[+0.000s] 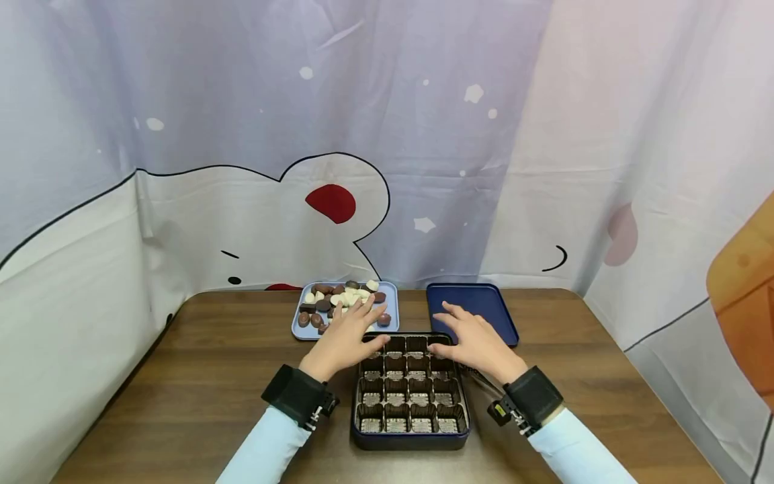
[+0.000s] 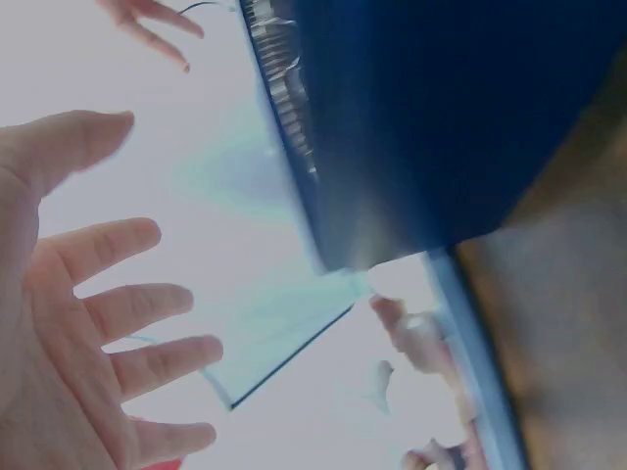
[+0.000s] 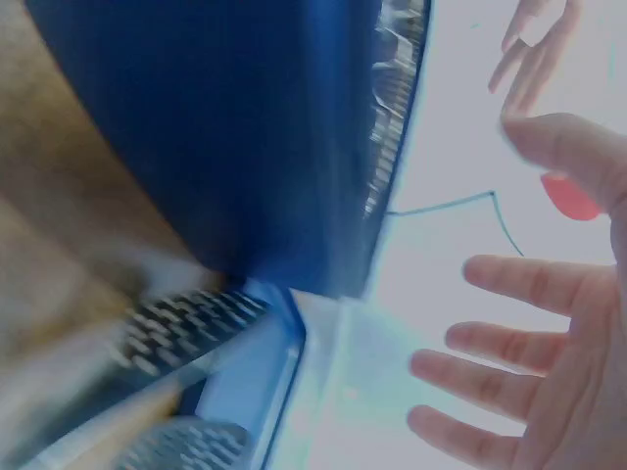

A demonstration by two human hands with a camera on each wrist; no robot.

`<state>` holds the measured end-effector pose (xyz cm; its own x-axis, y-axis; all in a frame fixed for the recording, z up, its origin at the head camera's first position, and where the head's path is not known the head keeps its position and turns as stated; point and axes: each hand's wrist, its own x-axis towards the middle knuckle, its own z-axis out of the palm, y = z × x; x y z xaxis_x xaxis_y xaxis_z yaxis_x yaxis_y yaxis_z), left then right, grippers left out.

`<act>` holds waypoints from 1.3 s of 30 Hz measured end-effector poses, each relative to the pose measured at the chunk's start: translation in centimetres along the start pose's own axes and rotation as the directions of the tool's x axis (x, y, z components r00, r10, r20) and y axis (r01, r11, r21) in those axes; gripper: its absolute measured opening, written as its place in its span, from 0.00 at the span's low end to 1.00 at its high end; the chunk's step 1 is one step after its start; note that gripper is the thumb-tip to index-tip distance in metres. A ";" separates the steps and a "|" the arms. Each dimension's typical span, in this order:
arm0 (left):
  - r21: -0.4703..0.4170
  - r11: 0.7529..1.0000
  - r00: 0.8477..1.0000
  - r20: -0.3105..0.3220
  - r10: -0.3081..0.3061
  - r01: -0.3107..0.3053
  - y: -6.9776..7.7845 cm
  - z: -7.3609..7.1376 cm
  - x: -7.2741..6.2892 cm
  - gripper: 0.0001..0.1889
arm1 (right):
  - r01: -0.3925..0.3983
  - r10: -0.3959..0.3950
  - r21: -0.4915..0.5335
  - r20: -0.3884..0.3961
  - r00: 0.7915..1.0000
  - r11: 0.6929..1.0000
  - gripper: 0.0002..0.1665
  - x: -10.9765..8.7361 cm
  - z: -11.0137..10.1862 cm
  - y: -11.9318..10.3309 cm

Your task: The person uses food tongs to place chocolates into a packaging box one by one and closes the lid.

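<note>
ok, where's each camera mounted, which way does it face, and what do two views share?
Head: on the head, facing forward and down at the compartmented box, light-blue tray and dark-blue lid; left hand, right hand and sleeves show.
Left wrist: on that wrist, facing past the box's side toward the tray; left hand large, right hand top left.
Right wrist: on that wrist, facing past the box's other side toward the lid; right hand large, left hand top right.
Wrist views share: box, both hands.
</note>
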<state>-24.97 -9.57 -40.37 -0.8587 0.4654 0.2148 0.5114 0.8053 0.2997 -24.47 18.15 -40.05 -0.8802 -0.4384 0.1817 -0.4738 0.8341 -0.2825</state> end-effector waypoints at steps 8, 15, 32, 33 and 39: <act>-0.025 0.997 0.977 -0.204 0.064 -0.070 -0.8 -4.1 -0.6 0.18 | -0.024 0.024 0.000 -0.010 1.000 1.000 0.28 -0.8 -3.9 1.1; -0.238 0.969 0.961 -0.246 -0.126 0.066 -4.0 -5.8 -2.7 0.19 | -0.088 0.088 -0.005 -0.001 0.996 0.996 0.28 -2.3 -5.2 2.9; -0.787 0.596 0.952 -0.038 -0.305 0.160 -4.2 3.4 -3.5 0.25 | -0.343 0.337 0.006 0.177 0.925 0.939 0.53 -6.3 -0.4 5.1; -0.802 0.577 0.953 -0.032 -0.301 0.155 -3.7 3.5 -3.5 0.25 | -0.353 0.347 -0.001 0.185 0.919 0.936 0.55 -6.3 -0.2 5.2; -0.831 0.530 0.959 0.013 -0.284 0.168 -3.8 6.4 -3.0 0.27 | -0.365 0.360 -0.010 0.181 0.915 0.931 0.50 -6.7 1.0 5.5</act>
<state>-24.56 -11.70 -48.15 -0.9688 0.2224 0.1093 0.1550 0.1997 0.9675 -21.24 25.33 -43.75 -0.9812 -0.1611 -0.1059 -0.1198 0.9400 -0.3196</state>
